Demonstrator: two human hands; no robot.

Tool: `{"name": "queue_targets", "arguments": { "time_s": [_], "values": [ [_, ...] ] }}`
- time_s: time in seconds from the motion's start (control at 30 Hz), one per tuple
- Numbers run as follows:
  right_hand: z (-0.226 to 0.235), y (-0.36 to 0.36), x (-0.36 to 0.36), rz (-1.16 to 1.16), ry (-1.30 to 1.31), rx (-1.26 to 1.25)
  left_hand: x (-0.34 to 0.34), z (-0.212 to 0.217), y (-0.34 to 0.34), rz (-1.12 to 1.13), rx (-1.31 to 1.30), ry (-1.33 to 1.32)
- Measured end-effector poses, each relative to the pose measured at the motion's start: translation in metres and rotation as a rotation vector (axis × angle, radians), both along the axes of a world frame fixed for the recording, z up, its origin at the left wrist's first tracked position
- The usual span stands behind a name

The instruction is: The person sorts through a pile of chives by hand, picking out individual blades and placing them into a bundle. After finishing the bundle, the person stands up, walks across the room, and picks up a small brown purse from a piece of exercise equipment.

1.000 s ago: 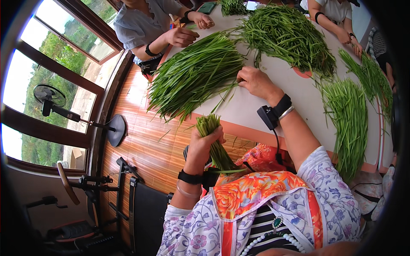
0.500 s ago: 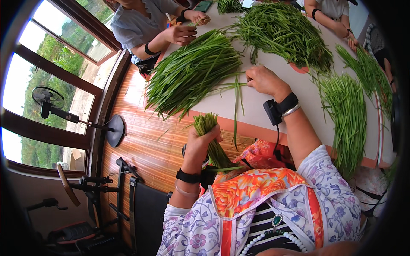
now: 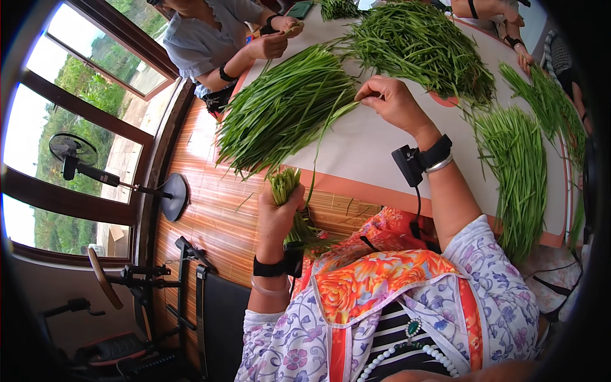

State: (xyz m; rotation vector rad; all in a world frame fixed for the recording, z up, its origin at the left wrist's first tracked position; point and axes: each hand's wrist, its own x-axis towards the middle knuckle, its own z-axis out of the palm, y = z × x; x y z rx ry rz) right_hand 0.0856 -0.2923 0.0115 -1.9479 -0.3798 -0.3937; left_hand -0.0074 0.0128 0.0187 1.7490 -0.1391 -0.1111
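My left hand [image 3: 273,219] is closed round a bunch of garlic chives [image 3: 284,183], its pale cut ends pointing up and the leaves hanging down behind the hand. It is off the table's near edge, above the floor. Over the table, my right hand [image 3: 398,105] pinches the end of a few long chive blades [image 3: 342,113] between thumb and fingers. These blades trail along the right edge of a large heap of chives [image 3: 286,108] and droop toward the table edge.
The pale table [image 3: 401,167] also carries a big tangled chive pile [image 3: 420,51] and a neater row of chives [image 3: 515,172] at the right. Co-workers' hands [image 3: 270,44] handle strands opposite. A standing fan [image 3: 173,196] and exercise equipment [image 3: 172,274] are at the left.
My right hand has risen slightly with the pinched blades, which now lie closer along the heap. My left hand and its bunch have shifted left. A co-worker's arms at the far right have moved.
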Motion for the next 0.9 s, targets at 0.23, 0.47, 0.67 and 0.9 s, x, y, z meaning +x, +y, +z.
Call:
{"name": "queue_targets", "arguments": {
  "time_s": [0.23, 0.47, 0.67, 0.9],
  "values": [
    [0.012, 0.014, -0.014, 0.121, -0.101, -0.156, 0.011, 0.021, -0.008, -0.062, 0.012, -0.013],
    [0.010, 0.050, -0.025, 0.523, 0.211, 0.048, 0.042, -0.027, -0.043, -0.170, -0.010, -0.136],
    [0.007, 0.059, -0.026, 0.524, 0.187, 0.101, 0.037, -0.026, -0.047, -0.180, -0.164, -0.067],
    [-0.029, 0.031, 0.002, -0.060, -0.132, -0.289, 0.038, -0.029, -0.035, -0.135, -0.133, -0.059]
  ]
}}
